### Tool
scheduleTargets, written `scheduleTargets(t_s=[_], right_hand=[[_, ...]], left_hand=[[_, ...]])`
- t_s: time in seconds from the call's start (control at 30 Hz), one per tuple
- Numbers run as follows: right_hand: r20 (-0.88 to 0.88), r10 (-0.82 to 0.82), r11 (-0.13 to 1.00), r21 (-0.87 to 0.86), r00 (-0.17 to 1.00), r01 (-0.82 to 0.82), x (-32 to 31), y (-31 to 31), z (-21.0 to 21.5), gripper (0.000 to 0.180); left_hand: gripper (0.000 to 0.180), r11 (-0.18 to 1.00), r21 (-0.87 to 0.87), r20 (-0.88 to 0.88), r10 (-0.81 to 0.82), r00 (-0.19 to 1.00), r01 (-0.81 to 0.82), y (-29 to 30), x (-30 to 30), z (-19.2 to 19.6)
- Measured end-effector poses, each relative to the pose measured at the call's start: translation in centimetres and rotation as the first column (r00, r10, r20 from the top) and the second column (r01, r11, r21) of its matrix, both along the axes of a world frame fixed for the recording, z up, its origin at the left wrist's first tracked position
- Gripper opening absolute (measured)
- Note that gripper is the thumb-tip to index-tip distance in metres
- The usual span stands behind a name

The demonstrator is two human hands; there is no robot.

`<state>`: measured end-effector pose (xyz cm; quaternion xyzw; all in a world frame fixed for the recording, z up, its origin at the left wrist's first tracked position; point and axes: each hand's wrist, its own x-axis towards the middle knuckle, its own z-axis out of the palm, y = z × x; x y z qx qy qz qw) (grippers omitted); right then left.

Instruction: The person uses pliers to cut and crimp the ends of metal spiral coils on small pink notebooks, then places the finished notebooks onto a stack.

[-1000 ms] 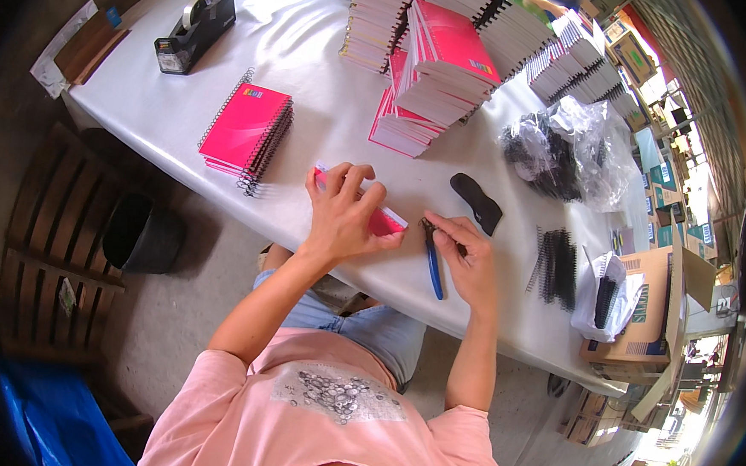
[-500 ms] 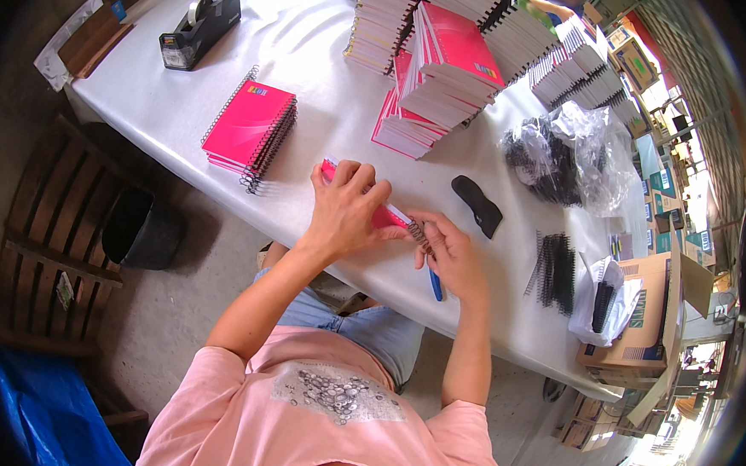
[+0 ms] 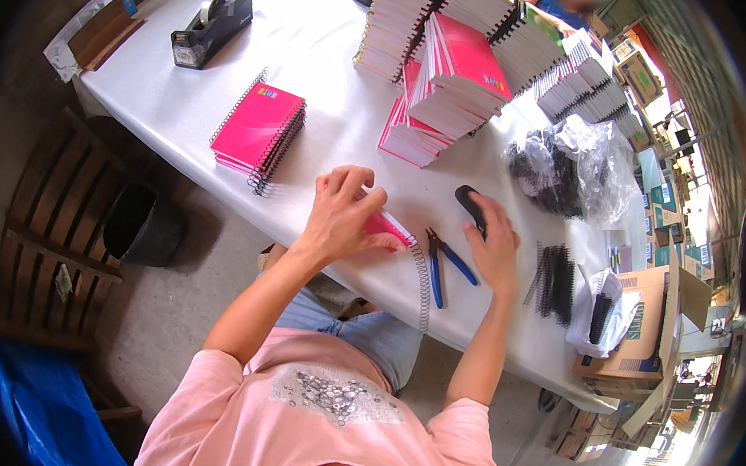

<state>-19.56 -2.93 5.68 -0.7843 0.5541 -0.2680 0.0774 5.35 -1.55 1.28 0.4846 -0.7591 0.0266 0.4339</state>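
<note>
My left hand [image 3: 340, 210] is closed on a small pink notebook [image 3: 388, 227], pressing it edge-up near the table's front edge. A dark wire coil [image 3: 422, 279] trails from the notebook's right end and hangs over the edge. My right hand [image 3: 495, 240] has its fingers and thumb around the lower part of a black, curved, handle-like tool [image 3: 469, 206]; its far end shows past the fingers. Between the hands lie blue-handled pliers [image 3: 442, 270], jaws pointing away from me and handles spread. Left of my hands sits a stack of pink spiral notebooks [image 3: 260, 130].
Unbound pink books [image 3: 460, 63] stand piled at the back, beside tall stacks of bound ones. A tape dispenser [image 3: 212, 31] is far left. To the right are a plastic bag of coils [image 3: 573, 168], loose black coils [image 3: 555, 283] and a cardboard box [image 3: 627, 342].
My right hand has left the coil and moved right to the black tool. The pliers now lie on the table. The coil hangs loose from the notebook, still in my left hand.
</note>
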Motion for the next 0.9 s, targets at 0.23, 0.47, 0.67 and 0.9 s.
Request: scheduleTargets(t_s=[0.23, 0.47, 0.67, 0.9], right_hand=[[0.308, -0.018, 0.982, 0.183, 0.951, -0.041, -4.1, -2.9, -3.3, 0.043], [0.684, 0.312, 0.767, 0.228, 0.659, -0.599, 3.4, 0.3, -0.5, 0.034], [0.384, 0.307, 0.866, 0.268, 0.871, -0.423, 4.5, 0.2, 1.8, 0.037], [0.418, 0.270, 0.930, 0.120, 0.867, -0.347, 4.1, -2.0, 0.1, 0.034]], left_hand=[[0.064, 0.995, -0.001, -0.115, -0.097, 0.989, 0.098, -0.2, -0.2, 0.2], [0.062, 0.993, 0.003, -0.104, -0.116, 0.988, 0.117, -0.2, 0.6, -0.5], [0.059, 0.983, 0.052, -0.173, -0.166, 0.971, 0.177, -0.4, 0.6, -0.3], [0.059, 0.970, 0.076, -0.190, -0.212, 0.959, 0.230, -0.8, 0.7, 0.5]])
